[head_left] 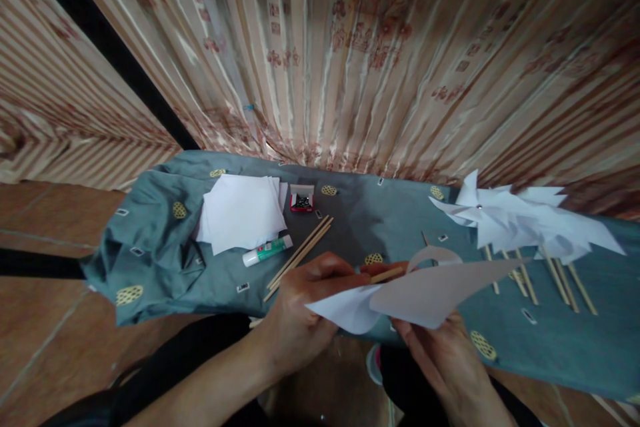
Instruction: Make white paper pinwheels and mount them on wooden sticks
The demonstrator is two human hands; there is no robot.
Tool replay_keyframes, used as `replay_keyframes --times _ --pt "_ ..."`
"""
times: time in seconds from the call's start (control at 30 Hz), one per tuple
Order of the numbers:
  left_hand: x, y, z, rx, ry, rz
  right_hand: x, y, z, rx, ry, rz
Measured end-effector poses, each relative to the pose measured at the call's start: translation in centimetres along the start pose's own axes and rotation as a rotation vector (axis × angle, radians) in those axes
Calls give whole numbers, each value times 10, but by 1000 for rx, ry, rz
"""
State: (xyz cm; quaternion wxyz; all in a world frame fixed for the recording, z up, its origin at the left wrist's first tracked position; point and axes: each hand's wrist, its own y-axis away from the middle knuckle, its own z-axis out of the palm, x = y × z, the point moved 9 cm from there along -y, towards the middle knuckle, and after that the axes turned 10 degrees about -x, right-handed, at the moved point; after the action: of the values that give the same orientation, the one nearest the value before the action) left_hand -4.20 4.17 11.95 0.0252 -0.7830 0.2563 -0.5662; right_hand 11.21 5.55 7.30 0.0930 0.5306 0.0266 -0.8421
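A white paper pinwheel [430, 290] with curled blades is between my hands, above the near edge of the cloth-covered table. My left hand [305, 300] is closed around a thin wooden stick [387, 275], whose end lies against the back of the paper. From below and to the right, my right hand [445, 353] grips the pinwheel; the paper hides some of its fingertips. Loose wooden sticks [300, 257] lie on the cloth just beyond my left hand.
A stack of white paper [243, 210] lies at the left, with a glue stick [267, 250] before it. Beside it sits a small open box of metal pins [302, 200]. Several finished pinwheels [540, 220] on sticks overlap at the right. A curtain [320, 67] hangs behind the table [400, 213].
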Motion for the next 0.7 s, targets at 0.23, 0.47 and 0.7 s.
replay_keyframes --times 0.23,0.47,0.7 --pt "17 -1 -3 -26 -92 138 31 -2 -33 -156 183 181" --pt "29 2 -2 -27 -229 207 25 -3 -45 -138 224 172" --pt "26 9 2 -48 -199 184 40 8 -30 -92 206 201"
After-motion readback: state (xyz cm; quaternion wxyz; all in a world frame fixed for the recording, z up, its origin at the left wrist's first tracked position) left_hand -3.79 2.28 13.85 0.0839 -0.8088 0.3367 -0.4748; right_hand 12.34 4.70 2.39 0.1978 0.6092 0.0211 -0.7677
